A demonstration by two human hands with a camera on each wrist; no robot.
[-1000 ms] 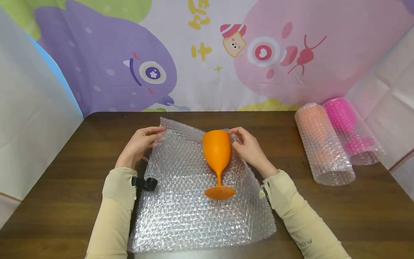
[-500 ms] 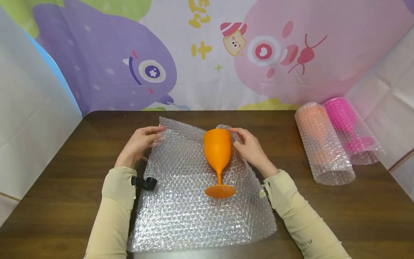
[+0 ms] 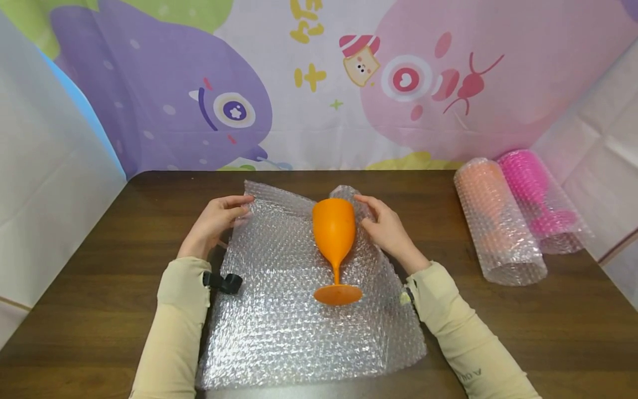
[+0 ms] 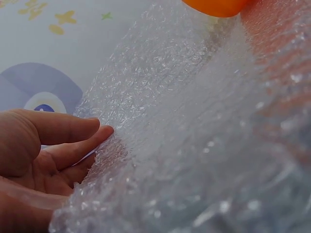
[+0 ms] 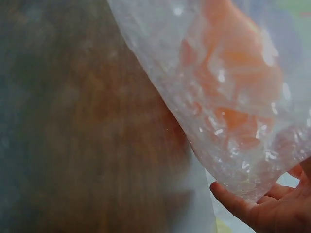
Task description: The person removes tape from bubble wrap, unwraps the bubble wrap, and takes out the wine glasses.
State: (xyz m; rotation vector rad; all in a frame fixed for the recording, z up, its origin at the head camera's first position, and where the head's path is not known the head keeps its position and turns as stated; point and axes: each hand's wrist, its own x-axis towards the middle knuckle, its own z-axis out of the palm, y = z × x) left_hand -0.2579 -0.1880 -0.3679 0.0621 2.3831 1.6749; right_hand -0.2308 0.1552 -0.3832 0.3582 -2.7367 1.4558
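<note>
Around the orange goblet (image 3: 334, 228), the bubble wrap sheet (image 3: 279, 310) spreads beneath it and out to its left and nearer side, on a brown wooden table (image 3: 94, 288). Well to the goblet's right lie two wrapped bundles, one touching or nearly touching the other: a peach-coloured bundle (image 3: 498, 221), its contents blurred by the bubbles, and, farther from the goblet, a pink bundle (image 3: 540, 194) in which a goblet shape shows. Beyond the goblet hangs a cartoon backdrop (image 3: 319, 127). Left of the goblet, a black device (image 3: 224, 283) sits at the left wrist. In the right wrist view a raised flap of the sheet stands before the goblet and veils it.

Yellow characters (image 3: 312, 77) beyond the goblet run sideways and are cut off above; the letters on the right sleeve (image 3: 463, 338), nearer and right of the goblet, are too small to read surely.

The goblet lies on its side, mouth facing the backdrop, foot towards the person, long axis almost straight front to back. Left of its bowl, the left hand (image 3: 213, 223) pinches the sheet's far corner; just right of the bowl, the right hand (image 3: 389, 230) pinches the lifted edge, fingers and thumb together on the wrap
</note>
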